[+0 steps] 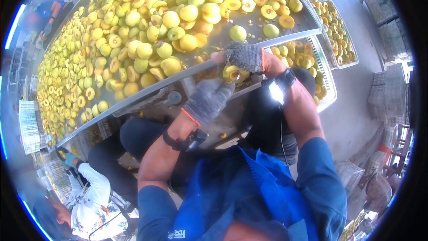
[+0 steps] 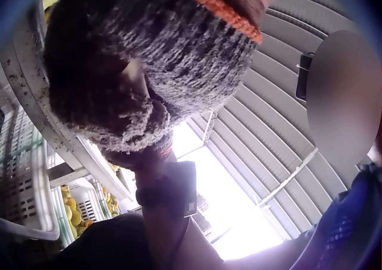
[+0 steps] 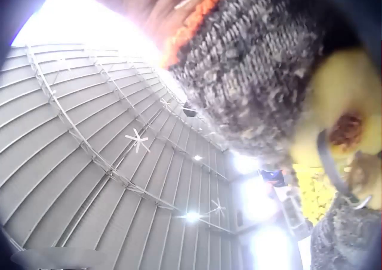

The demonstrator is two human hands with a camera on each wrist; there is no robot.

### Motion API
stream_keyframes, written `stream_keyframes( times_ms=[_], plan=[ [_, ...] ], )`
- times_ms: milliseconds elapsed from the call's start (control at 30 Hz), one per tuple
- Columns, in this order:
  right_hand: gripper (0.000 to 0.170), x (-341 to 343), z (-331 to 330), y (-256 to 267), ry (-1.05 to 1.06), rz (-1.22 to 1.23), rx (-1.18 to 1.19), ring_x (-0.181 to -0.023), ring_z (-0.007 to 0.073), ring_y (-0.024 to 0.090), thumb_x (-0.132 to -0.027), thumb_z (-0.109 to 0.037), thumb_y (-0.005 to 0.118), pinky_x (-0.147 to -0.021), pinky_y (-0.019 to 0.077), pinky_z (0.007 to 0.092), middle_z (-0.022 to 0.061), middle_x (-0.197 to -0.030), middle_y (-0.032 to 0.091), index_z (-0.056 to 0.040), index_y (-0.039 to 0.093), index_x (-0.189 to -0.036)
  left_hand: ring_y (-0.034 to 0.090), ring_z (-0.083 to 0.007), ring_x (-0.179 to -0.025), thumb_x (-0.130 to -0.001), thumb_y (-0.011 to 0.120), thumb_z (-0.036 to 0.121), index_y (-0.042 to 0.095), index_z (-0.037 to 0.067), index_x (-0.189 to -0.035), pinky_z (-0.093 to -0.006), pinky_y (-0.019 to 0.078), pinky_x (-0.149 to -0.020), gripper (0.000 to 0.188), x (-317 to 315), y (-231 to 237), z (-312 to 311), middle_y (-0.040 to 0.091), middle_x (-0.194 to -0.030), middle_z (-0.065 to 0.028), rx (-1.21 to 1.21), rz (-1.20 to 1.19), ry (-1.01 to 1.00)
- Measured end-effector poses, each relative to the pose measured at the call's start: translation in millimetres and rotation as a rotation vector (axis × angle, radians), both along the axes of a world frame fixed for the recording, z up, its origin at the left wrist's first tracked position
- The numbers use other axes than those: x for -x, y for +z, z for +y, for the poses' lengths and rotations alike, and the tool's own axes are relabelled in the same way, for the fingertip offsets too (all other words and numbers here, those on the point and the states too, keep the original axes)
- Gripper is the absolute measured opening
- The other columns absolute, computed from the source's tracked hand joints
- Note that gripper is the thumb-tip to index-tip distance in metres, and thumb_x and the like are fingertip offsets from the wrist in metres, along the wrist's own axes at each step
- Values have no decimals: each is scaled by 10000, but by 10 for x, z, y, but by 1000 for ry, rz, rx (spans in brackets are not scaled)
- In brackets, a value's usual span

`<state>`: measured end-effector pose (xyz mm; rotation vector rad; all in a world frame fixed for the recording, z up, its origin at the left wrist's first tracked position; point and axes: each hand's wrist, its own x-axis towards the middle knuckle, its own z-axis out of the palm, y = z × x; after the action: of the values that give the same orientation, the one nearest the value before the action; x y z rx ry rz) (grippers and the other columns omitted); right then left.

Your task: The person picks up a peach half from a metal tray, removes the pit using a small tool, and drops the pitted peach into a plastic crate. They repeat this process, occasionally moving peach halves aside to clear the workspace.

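Observation:
Both hands wear grey knit gloves with orange cuffs and meet over the table's near edge. My right hand (image 1: 244,57), back upward, grips a cut yellow peach (image 1: 235,75), whose brown pit side shows. The right wrist view has this peach (image 3: 340,85) large against the glove. A thin curved metal blade (image 3: 328,162) lies across the peach's cut face beside the brown centre. From the lower left, my left hand (image 1: 207,100) reaches to the peach, fingers curled at the blade's end. In the left wrist view the left hand (image 2: 149,67) is curled; its grip on the handle is hidden.
Whole and halved peaches (image 1: 133,53) heap over the metal table (image 1: 254,20), with loose pits near its right end. White crates of peaches (image 1: 330,87) stand at the right. A seated person (image 1: 100,205) works at lower left. Stacked crates (image 1: 388,89) line the far right.

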<state>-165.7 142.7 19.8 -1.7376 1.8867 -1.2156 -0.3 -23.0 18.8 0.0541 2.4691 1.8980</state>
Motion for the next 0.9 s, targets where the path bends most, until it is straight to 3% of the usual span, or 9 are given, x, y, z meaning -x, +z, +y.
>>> stream_keyframes(
  times_ms=[33, 167, 300, 367, 467, 600, 700, 767, 900],
  plan=[
    [507, -19, -21, 14, -35, -26, -15, -1123, 294, 639, -875, -155, 728, -995, 502, 401, 128, -1284, 663, -101, 612, -1365, 580, -171, -528, -1001, 620, 254, 717, -16, -872, -333, 443, -527, 314, 2, 37, 0, 620, -604, -99, -108, -113, 13],
    [483, -211, -174, 566, -353, -408, -651, -1177, 286, 627, -906, -137, 688, -1036, 479, 389, 127, -1303, 654, -105, 599, -1380, 522, -97, -476, -1005, 608, 262, 700, 15, -837, -259, 386, -450, 312, -18, 311, 19, 583, -590, -13, -421, -489, 62],
    [469, -123, -55, 343, -158, -123, -448, -1242, 301, 594, -930, -137, 663, -1078, 450, 390, 144, -1333, 638, -82, 586, -1389, 455, -70, -429, -999, 610, 266, 667, 45, -846, -244, 331, -395, 275, -19, 353, -21, 528, -573, 24, -465, -560, 14],
    [481, -43, -13, 228, -75, -131, -393, -1267, 304, 577, -933, -140, 663, -1096, 435, 394, 147, -1367, 618, -69, 575, -1400, 441, -66, -420, -995, 614, 273, 659, 57, -856, -243, 314, -379, 261, -12, 250, -44, 513, -568, 33, -433, -490, -29],
    [514, -80, -80, 228, -130, -510, -499, -1287, 302, 562, -931, -146, 669, -1115, 414, 397, 144, -1430, 577, -50, 552, -1421, 434, -64, -417, -993, 615, 278, 658, 66, -884, -240, 304, -373, 243, 8, 243, -16, 504, -567, 40, -365, -566, -6],
    [539, -18, -65, 17, -91, -342, -543, -1279, 298, 566, -924, -181, 681, -1102, 421, 396, 143, -1452, 559, -33, 544, -1425, 452, -77, -430, -986, 616, 276, 664, 73, -902, -252, 328, -389, 225, 3, 226, -14, 512, -576, 33, -352, -544, -19],
    [420, -190, -86, 29, -285, -509, -276, -860, 211, 616, -956, -393, 638, -804, 498, 328, 86, -1012, 654, -2, 664, -1108, 525, -115, -492, -969, 636, 222, 669, 57, -992, -259, 405, -437, 169, -5, 138, -73, 585, -674, -16, -282, -372, -49],
    [506, -267, -129, 117, -428, -678, -148, -659, 165, 644, -976, -481, 616, -661, 536, 291, 60, -795, 701, 13, 724, -950, 532, -80, -527, -989, 627, 225, 656, 58, -1049, -224, 408, -434, 180, 4, -4, -106, 617, -775, -25, -285, -254, -71],
    [479, -342, -211, 287, -585, -912, -61, -688, 146, 654, -995, -446, 602, -666, 544, 292, 64, -803, 701, 15, 725, -947, 498, -84, -460, -1009, 598, 253, 636, 62, -1049, -234, 374, -367, 198, 27, 152, -131, 619, -795, -40, -355, -365, -86]
  ],
)
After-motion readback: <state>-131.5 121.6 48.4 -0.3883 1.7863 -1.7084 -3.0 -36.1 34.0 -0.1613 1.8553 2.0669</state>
